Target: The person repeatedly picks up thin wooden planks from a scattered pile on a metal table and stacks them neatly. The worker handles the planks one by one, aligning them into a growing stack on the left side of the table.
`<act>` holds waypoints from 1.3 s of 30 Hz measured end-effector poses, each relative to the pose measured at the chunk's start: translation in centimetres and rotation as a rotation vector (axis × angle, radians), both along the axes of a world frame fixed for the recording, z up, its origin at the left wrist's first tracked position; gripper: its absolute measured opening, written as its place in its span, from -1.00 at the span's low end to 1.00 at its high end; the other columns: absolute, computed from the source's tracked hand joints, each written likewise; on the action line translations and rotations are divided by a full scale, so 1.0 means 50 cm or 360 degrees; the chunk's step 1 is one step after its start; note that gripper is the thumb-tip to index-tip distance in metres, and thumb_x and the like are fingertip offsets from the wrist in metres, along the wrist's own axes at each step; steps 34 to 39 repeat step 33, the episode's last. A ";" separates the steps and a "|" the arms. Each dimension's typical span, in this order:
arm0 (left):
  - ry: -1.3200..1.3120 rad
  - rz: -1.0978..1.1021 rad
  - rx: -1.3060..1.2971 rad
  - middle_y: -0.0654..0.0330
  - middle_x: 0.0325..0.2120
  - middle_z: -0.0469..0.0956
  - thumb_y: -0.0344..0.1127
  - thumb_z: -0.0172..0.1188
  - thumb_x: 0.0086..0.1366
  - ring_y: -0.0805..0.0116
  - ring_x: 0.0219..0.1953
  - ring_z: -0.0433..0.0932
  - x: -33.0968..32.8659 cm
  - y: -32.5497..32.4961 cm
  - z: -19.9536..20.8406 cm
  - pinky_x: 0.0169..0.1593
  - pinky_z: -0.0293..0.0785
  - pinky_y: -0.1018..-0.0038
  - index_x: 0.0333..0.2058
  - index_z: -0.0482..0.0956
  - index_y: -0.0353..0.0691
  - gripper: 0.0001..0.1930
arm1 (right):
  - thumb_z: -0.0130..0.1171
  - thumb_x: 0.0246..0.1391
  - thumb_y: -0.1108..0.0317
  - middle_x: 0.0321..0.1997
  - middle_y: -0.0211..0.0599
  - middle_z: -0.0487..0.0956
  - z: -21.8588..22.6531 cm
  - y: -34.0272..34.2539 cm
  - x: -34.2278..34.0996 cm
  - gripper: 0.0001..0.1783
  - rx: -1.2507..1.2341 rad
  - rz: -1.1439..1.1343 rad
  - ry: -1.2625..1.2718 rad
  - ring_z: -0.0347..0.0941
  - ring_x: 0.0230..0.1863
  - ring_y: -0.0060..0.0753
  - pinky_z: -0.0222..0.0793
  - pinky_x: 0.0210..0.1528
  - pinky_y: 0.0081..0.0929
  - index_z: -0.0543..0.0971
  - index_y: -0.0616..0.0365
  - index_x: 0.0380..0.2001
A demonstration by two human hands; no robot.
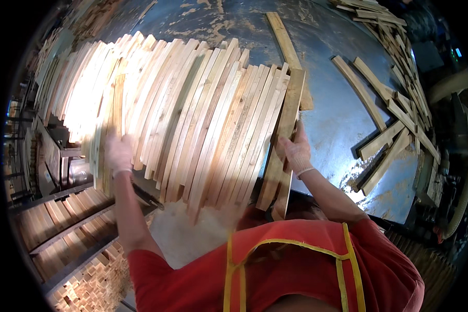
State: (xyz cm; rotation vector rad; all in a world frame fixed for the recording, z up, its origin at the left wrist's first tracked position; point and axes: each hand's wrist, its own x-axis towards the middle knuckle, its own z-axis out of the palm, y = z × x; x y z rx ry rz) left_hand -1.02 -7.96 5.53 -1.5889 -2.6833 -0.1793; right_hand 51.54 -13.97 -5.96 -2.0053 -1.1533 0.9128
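Note:
Pale wooden strips [213, 114] lie side by side in a long row on a metal table. My left hand [119, 152], in a light glove and smeared by motion, is over the left part of the row. It grips a darker wooden strip [119, 99] that lies across the others. At the row's right end my right hand [297, 154], also gloved, clasps the edge of a wider wooden board [287, 122], thumb on its near face and fingers stretched along its side. Below, part of another board [282, 196] shows beside it.
Another board [285, 41] lies beyond the row. Loose wooden pieces [382, 140] lie crossed on the blue-grey metal table [325, 125], with a heap of strips [400, 57] along its far right edge. Racks of stacked wood [62, 213] stand at lower left.

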 end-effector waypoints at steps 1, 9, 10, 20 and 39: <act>-0.0041 -0.0199 0.0205 -0.21 0.11 0.65 -0.14 0.20 0.45 -0.14 0.08 0.70 0.055 -0.012 0.008 0.24 0.61 0.06 0.33 0.51 -0.31 -0.43 | 0.46 0.10 0.24 0.46 0.13 0.49 0.001 0.007 -0.013 0.06 0.0093 -0.0292 0.0833 0.48 0.41 -0.03 0.38 0.45 -0.24 0.19 0.17 0.61; -0.0476 -0.1469 -0.0052 -0.11 0.48 0.28 0.14 0.51 0.18 -0.22 0.56 0.13 0.659 -0.255 -0.054 0.56 0.08 -0.10 0.49 0.28 -0.33 0.05 | 0.33 0.16 0.34 0.15 0.10 0.58 0.022 0.016 -0.026 -0.32 0.0215 0.0305 -0.0476 0.56 0.18 0.07 0.50 0.23 -0.10 0.53 0.07 0.38; -0.0469 -0.1438 -0.0114 -0.11 0.48 0.28 0.17 0.48 0.19 -0.22 0.55 0.14 0.696 -0.267 -0.064 0.56 0.08 -0.12 0.49 0.27 -0.33 0.05 | 0.33 0.16 0.32 0.14 0.10 0.59 0.037 0.021 -0.010 -0.35 0.0116 0.0386 -0.0237 0.57 0.17 0.09 0.50 0.23 -0.09 0.55 0.07 0.35; -0.0012 -0.1219 -0.0102 -0.06 0.43 0.25 -0.08 0.36 0.20 -0.24 0.51 0.16 0.729 -0.278 -0.124 0.51 0.10 -0.26 0.46 0.30 -0.19 -0.13 | 0.42 0.00 0.27 0.21 0.14 0.59 0.010 0.317 0.218 -0.25 0.0250 0.0664 -0.0955 0.54 0.22 0.31 0.52 0.23 0.09 0.47 0.08 0.30; -0.0247 -0.1149 -0.0298 0.07 0.43 0.30 0.18 0.35 0.26 -0.05 0.50 0.19 0.707 -0.274 -0.107 0.45 0.20 -0.07 0.42 0.37 -0.09 -0.16 | 0.27 -0.21 0.57 0.49 -0.05 0.49 0.106 -0.096 0.359 0.30 -0.0165 0.0514 0.1071 0.47 0.45 -0.15 0.33 0.53 -0.27 -0.02 0.21 0.69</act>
